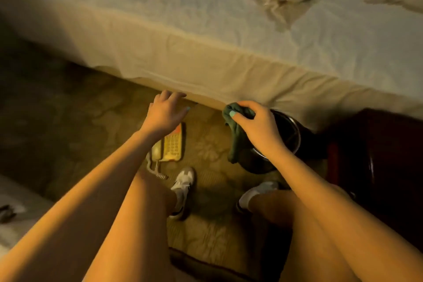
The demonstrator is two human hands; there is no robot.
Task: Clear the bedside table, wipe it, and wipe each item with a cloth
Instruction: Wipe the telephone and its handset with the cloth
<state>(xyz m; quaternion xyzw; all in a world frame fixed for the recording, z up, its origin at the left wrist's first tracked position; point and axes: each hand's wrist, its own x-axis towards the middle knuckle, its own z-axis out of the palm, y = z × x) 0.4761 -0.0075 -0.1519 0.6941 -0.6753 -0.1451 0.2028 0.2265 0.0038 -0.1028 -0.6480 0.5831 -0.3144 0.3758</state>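
Carpet (75, 126) beside bed (206, 30) — phone (170, 144) already on floor at center. Right hand (258, 126) pinches cloth (238, 135); left hand (166, 113) fingers spread, empty. Counter (389, 155) at right edge — wiping seemingly pending.

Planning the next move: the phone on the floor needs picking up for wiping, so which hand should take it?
Probably left. The left hand is open and empty, directly over the phone, while the right hand already grips the cloth.
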